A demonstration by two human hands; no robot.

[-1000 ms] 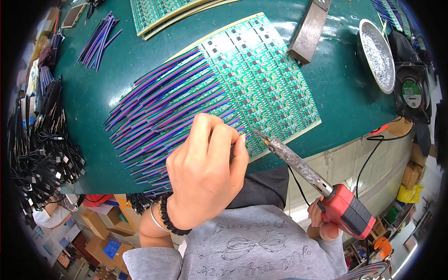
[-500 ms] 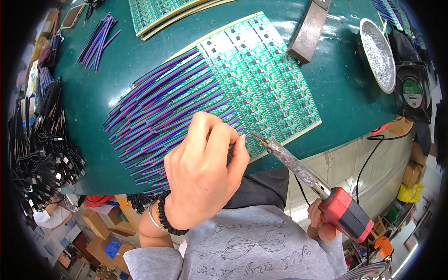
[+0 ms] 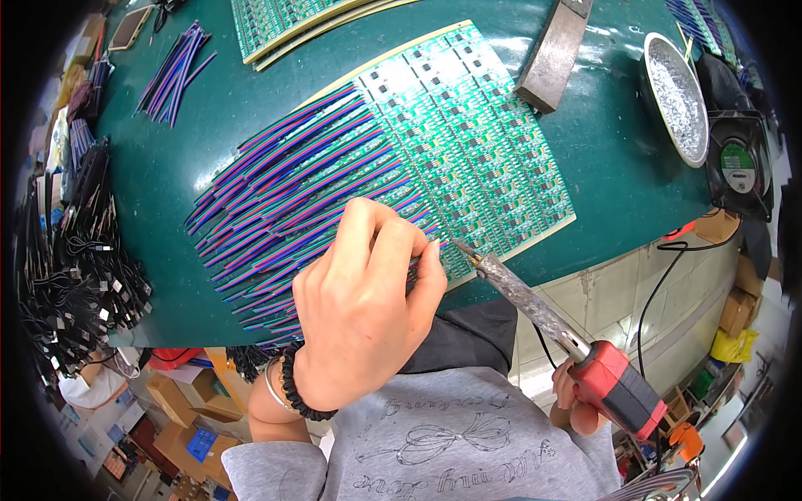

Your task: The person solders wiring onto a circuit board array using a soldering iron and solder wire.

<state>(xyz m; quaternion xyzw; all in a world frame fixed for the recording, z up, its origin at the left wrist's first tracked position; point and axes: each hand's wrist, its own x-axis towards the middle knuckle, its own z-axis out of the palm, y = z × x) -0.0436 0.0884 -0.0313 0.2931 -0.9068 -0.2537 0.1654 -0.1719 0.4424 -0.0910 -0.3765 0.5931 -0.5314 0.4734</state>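
A green circuit board panel (image 3: pixel 493 159) lies on the table, with rows of small black chips. Many blue, red, green and dark ribbon wires (image 3: pixel 292 184) fan leftward over its left part. Over the panel's near edge, my left hand (image 3: pixel 359 292) is closed in a pinch on a wire; its fingers hide most of that wire. My right hand (image 3: pixel 576 401), lower right, grips the red and black handle of a soldering iron (image 3: pixel 535 301). The iron's tip is beside my left fingertips, at the board; whether it touches cannot be made out.
A dark metal bar (image 3: pixel 553 58) lies against the panel's right edge. Further right are a bowl of silvery material (image 3: pixel 675 100) and a fan (image 3: pixel 740 167). Stacked boards (image 3: pixel 292 17) and loose wires (image 3: pixel 174 75) lie at the back. Black USB cables (image 3: pixel 79 259) heap at left.
The soldering iron has shifted very slightly, its handle end dipping a little toward me. My left hand keeps its pinch in almost the same place.
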